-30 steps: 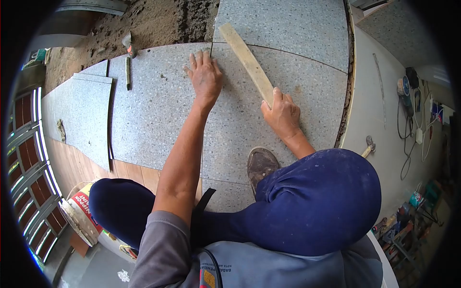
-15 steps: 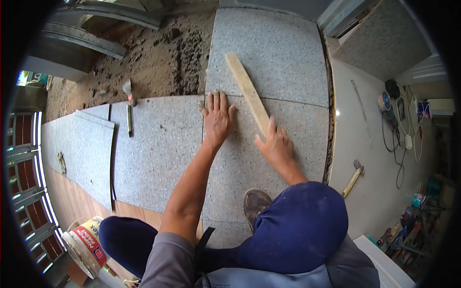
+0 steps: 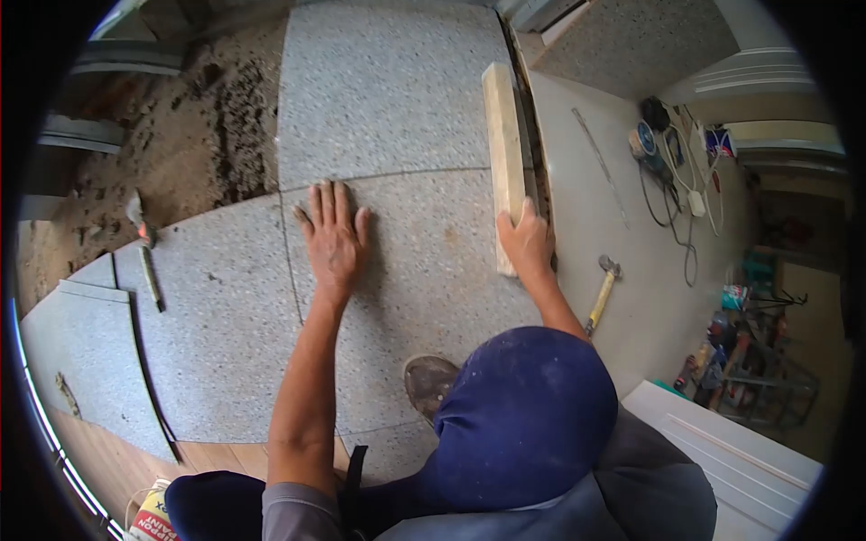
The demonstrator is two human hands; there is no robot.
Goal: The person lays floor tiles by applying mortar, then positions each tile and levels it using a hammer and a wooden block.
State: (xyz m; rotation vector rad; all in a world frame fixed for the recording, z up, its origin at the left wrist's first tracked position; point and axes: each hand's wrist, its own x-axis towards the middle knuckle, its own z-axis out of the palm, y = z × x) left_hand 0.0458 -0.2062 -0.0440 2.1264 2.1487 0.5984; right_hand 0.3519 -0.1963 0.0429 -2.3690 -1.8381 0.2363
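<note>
My right hand (image 3: 527, 239) grips the near part of a pale wooden batten (image 3: 505, 144). The batten lies lengthwise near the right edge of the grey speckled tiles, crossing the joint between the far tile (image 3: 388, 90) and the near tile (image 3: 415, 243). My left hand (image 3: 334, 243) rests flat on the near tile with fingers spread, close to its left joint and just below the cross joint. It holds nothing. My shoe (image 3: 430, 386) stands on the same tile.
Left lie a trowel (image 3: 137, 215), a chisel-like bar (image 3: 152, 279) and loose cut tiles (image 3: 86, 334). Bare soil (image 3: 171, 135) borders the tiles. On the right floor are a hammer (image 3: 603, 298), a thin rod (image 3: 600, 162), a corded power tool (image 3: 646, 144) and a paint bucket (image 3: 153, 518) stands lower left.
My right hand has swung the batten from a slant across the tiles to the right edge, nearly parallel with it. My left hand stays flat near the joint. The view has turned right.
</note>
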